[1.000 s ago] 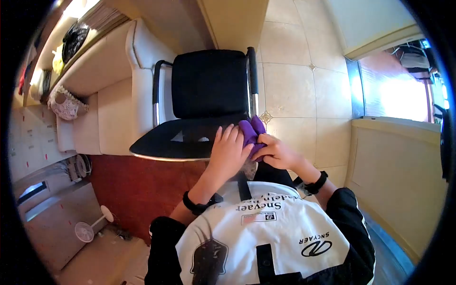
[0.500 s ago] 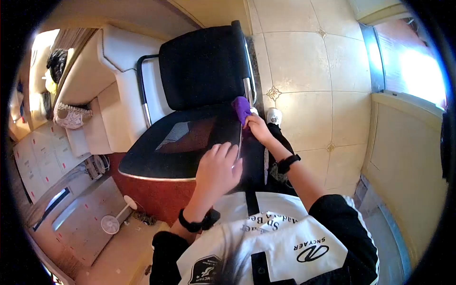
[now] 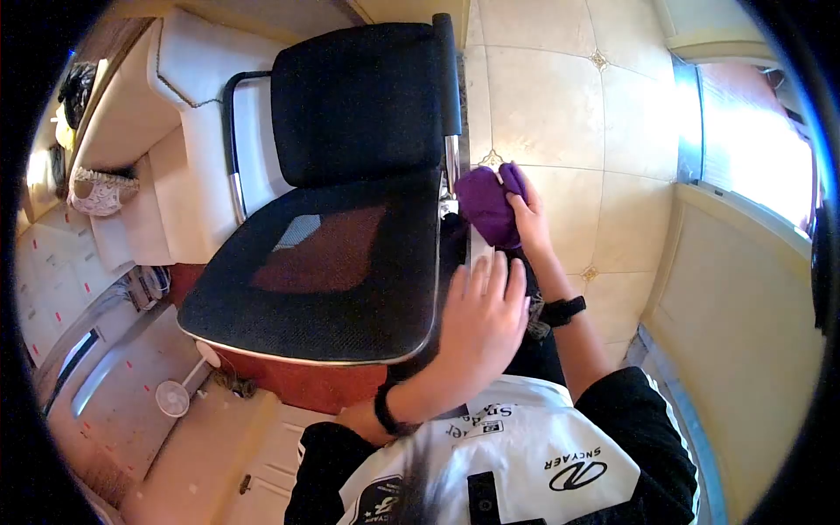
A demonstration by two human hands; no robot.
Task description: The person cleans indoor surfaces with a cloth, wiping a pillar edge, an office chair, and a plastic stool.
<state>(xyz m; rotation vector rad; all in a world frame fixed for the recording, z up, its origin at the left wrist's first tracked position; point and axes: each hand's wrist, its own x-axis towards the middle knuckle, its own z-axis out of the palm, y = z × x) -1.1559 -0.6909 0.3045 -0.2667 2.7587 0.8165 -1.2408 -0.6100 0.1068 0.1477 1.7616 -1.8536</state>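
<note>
A purple cloth is gripped in my right hand, bunched up and hanging just right of the chair, over the tiled floor. My left hand is held lower and nearer my body, fingers spread and nothing visible in it. It is beside the front right edge of the black mesh chair seat. The black chair backrest stands beyond the seat, with a dark armrest on its far left side and a chrome-and-black one on the right.
A cream sofa stands left of the chair, with a white lace item on it. A small white fan is at lower left. To the right are a tiled floor, a pale panel and a bright opening.
My right hand has moved right with the purple cloth, away from the chair. My left hand has shifted right, off the seat's front edge, and its fingers have opened out. The view has shifted slightly.
</note>
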